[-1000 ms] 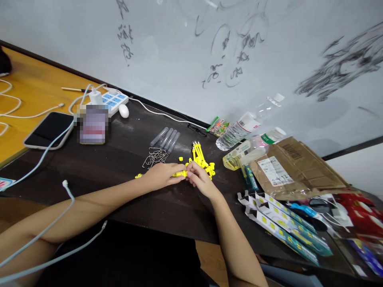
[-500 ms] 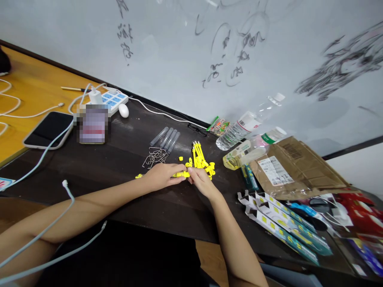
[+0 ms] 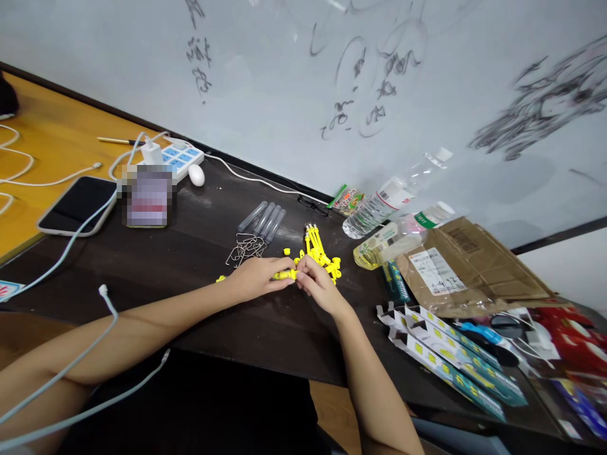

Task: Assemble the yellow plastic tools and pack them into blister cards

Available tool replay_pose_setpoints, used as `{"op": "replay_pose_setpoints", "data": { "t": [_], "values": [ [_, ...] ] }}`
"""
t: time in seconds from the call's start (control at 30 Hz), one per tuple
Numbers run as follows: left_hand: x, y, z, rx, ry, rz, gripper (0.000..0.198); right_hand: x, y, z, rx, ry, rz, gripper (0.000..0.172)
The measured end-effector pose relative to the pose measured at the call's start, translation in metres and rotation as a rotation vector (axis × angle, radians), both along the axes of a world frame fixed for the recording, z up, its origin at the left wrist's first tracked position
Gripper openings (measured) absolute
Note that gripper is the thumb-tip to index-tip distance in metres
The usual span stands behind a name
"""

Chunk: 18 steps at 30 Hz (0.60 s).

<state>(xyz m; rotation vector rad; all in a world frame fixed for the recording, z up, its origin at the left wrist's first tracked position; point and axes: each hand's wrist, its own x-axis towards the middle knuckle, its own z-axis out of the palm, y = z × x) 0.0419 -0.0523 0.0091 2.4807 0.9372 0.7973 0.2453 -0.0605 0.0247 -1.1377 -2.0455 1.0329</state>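
Dark wood makes up the table [image 3: 190, 253], the widest thing in view, and it runs back to a scribbled whiteboard [image 3: 284, 82]. Taking the yellow plastic piece [image 3: 285, 275] as the landmark: a torn cardboard mailer [image 3: 469, 265] lies well off to its right, with two clear bottles [image 3: 389, 221] between them, and flat printed cartons [image 3: 450, 360] sit right and nearer the person. Far to its left are a phone [image 3: 76, 205] and a power strip [image 3: 175, 158]. Just behind it lies a heap of more yellow parts [image 3: 318, 249]; behind and left are grey tubes [image 3: 263, 218] and bent wire clips [image 3: 244, 249].

The left hand [image 3: 256, 278] is closed on one end of the piece and the right hand [image 3: 317, 284] pinches the other end with thumb and fingertips, both low over the table.

It looks light, stiff and smooth, probably brittle where thin, so a grip by the ends with fingertips seems right, and small bits could easily skitter away. Open room lies on the bare tabletop left of and in front of the piece; the near table edge is close under the forearms, and the right side is crowded.
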Motion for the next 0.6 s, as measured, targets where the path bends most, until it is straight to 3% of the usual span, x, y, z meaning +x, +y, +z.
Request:
{"op": "replay_pose_setpoints", "data": {
  "t": [0.13,0.33,0.5,0.6],
  "values": [
    [0.0005,-0.0008,0.0008,0.0,-0.009,-0.005,0.023,-0.001,0.0015,-0.0008,0.065,-0.093,0.003,0.039],
    [-0.0001,0.0006,-0.0007,-0.007,-0.029,0.006,0.023,0.0007,0.0006,-0.0025,0.027,-0.004,0.006,0.02],
    [-0.0006,0.0001,0.001,-0.013,-0.022,0.002,0.023,0.0005,0.0008,-0.0027,0.031,-0.033,0.012,0.034],
    [-0.0009,-0.0001,0.0026,-0.03,-0.033,0.008,0.023,-0.0001,0.0011,-0.0015,0.045,-0.035,-0.006,0.032]
  ]
}}
